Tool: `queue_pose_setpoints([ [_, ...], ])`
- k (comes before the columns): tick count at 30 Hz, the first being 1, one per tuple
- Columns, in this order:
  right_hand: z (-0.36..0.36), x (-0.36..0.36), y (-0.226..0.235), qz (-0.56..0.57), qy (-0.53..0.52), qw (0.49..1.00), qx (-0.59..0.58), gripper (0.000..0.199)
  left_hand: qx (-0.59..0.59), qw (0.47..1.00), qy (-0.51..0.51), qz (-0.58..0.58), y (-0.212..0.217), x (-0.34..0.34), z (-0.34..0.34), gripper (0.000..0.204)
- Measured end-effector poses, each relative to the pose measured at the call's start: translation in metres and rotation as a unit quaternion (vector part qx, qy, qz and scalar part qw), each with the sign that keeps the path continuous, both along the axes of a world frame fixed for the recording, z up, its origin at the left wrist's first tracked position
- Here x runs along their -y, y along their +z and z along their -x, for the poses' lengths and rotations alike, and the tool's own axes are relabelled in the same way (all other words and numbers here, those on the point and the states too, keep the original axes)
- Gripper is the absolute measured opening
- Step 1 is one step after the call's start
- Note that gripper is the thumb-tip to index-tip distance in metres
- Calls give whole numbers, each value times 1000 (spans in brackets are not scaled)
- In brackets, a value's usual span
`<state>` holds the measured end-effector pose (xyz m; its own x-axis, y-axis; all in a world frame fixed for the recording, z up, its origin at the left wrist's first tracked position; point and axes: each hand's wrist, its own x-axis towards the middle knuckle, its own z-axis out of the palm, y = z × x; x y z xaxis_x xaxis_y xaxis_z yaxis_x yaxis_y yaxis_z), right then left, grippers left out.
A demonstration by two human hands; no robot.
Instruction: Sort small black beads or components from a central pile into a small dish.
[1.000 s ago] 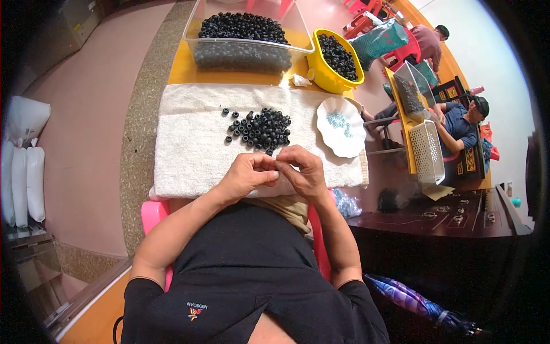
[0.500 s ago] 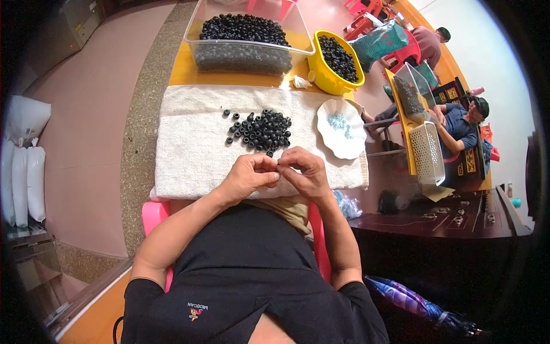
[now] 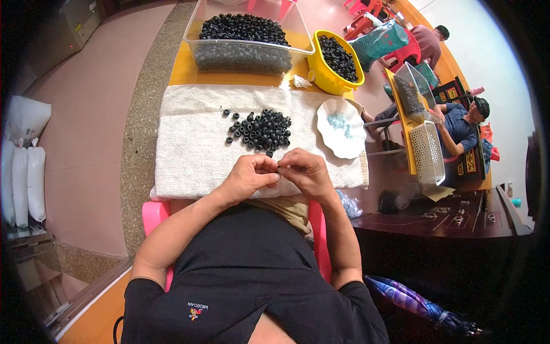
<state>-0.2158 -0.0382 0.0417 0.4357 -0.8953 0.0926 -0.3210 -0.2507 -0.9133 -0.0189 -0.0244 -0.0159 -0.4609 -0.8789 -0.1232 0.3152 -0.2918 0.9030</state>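
Observation:
My left hand (image 3: 247,176) and my right hand (image 3: 303,171) meet fingertip to fingertip over the near edge of a white towel (image 3: 189,143). Between the fingertips they pinch something very small and dark, too small to make out clearly. Just beyond my hands lies a pile of small black rings (image 3: 262,129) on the towel, with a few loose ones scattered to its left.
A clear bin (image 3: 243,54) and a yellow tub (image 3: 335,57), both full of black rings, stand at the table's far side. A white plate (image 3: 342,135) holds small pale-blue pieces at the right. Other people sit at tables further right, by a white basket (image 3: 427,152).
Both hands stay together at the towel's near edge; the fingers shift only slightly.

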Motion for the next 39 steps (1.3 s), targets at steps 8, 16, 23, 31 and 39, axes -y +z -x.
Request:
queue_pose_setpoints([
  [8, 15, 2, -12, -222, 29, 964, 146, 12, -6, 1000, -9, -6, 3, 0, 0, 19],
  [16, 20, 7, -13, -246, 53, 954, 163, 15, -42, 998, -37, -28, 5, 5, -4, 16],
  [23, 22, 9, -16, -213, 78, 962, 154, 15, -42, 998, -44, -26, 7, 4, -5, 17],
  [31, 23, 9, -16, -176, 92, 972, 123, 15, -51, 997, -52, -32, 6, 5, -6, 15],
  [39, 21, 4, -27, -122, 87, 979, 139, 17, -76, 994, -58, -53, 3, 6, -7, 13],
])
